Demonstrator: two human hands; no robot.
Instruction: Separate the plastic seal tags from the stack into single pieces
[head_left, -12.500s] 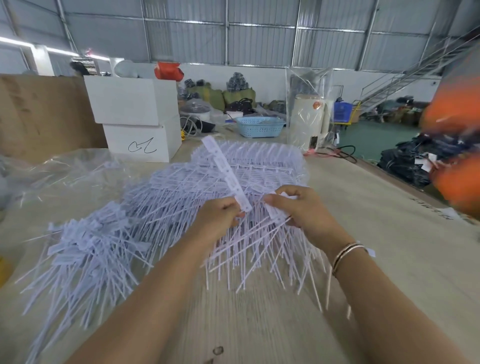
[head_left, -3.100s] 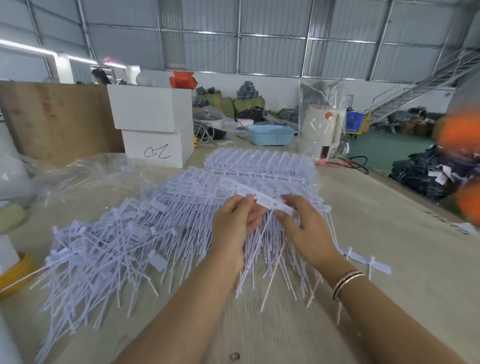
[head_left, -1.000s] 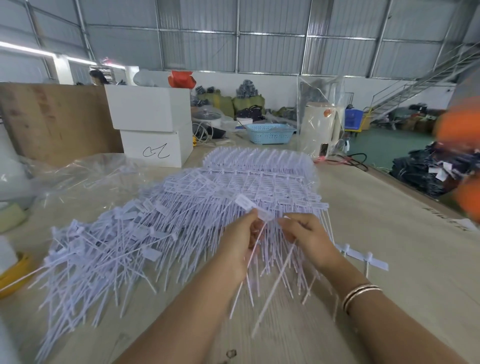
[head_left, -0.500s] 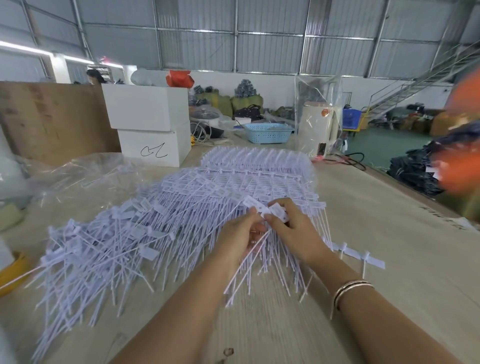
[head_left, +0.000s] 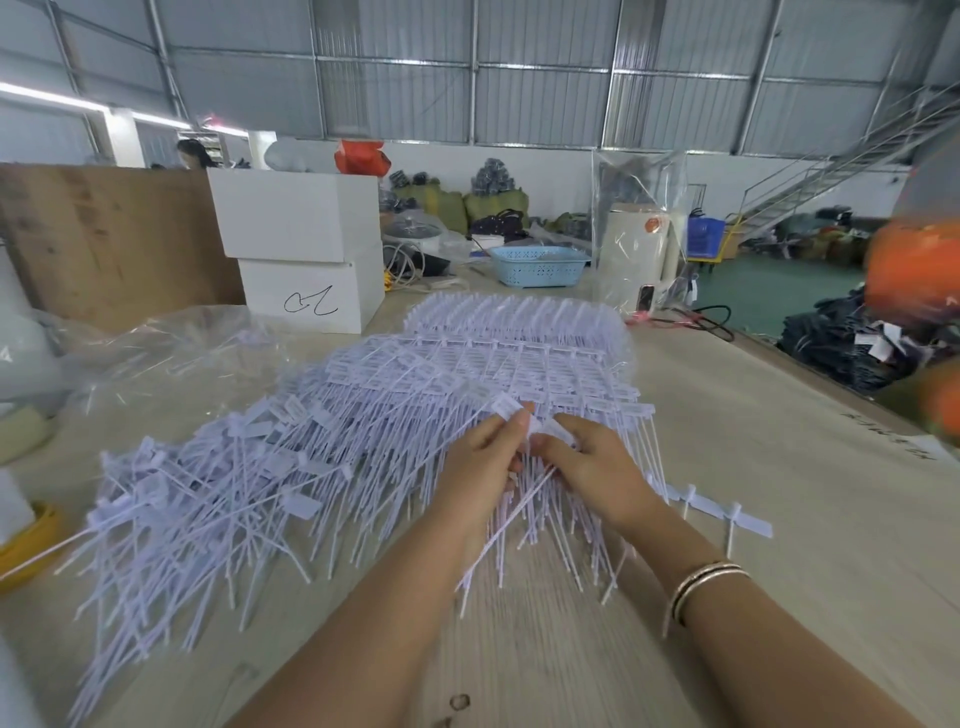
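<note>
Both hands meet above the near edge of the stack of joined seal tags (head_left: 498, 364), which lies on the wooden table (head_left: 779, 467) and extends away from the person. The left hand (head_left: 480, 462) curls its fingers and thumb around the flag end of a short strip of tags (head_left: 511, 415). The right hand (head_left: 592, 467) pinches the adjoining end of the same strip, fingertips nearly touching those of the left. The thin tails of the held tags hang down between the wrists toward the table. A loose pile of single tags (head_left: 208, 493) spreads to the left of the stack. A short row of joined tags (head_left: 727, 514) lies apart on the table just right of the right forearm, near the bracelets (head_left: 701, 587).
</note>
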